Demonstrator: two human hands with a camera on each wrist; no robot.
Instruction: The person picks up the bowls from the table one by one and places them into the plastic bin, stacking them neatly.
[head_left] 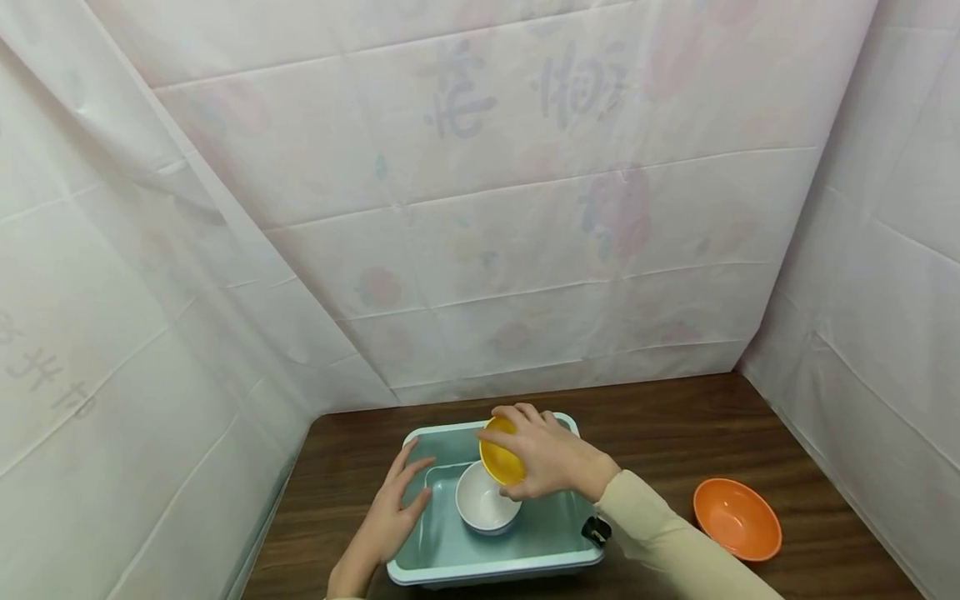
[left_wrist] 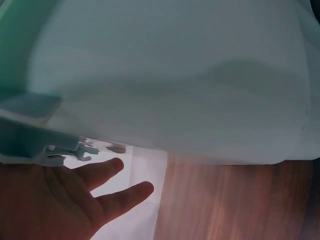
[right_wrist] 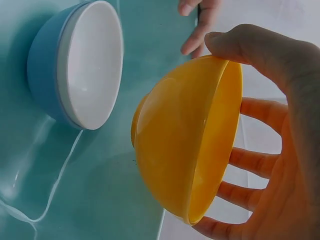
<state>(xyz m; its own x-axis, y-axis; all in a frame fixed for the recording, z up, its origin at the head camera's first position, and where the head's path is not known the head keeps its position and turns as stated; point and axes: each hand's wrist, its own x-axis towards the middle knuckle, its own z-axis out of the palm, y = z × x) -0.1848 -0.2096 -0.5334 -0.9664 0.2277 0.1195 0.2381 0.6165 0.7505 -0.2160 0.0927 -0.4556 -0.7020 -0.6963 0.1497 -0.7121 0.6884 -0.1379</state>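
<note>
My right hand (head_left: 551,454) grips a yellow bowl (head_left: 501,460) by its rim, thumb on one side and fingers along the other. The bowl is tilted above a light teal basin (head_left: 495,572). Inside the basin stands a bowl (head_left: 486,498), white within and blue outside; the yellow one partly overlaps it in the head view. In the right wrist view, a gap shows between the yellow bowl (right_wrist: 170,140) and the blue-and-white one (right_wrist: 92,65). My left hand (head_left: 386,518) is at the basin's left side, fingers spread and holding nothing.
An orange bowl (head_left: 737,518) sits on the dark wooden table (head_left: 660,417), to the right of the basin. White printed sheeting (head_left: 525,250) hangs behind the table and at both sides. A small black device (head_left: 596,532) is at my right wrist.
</note>
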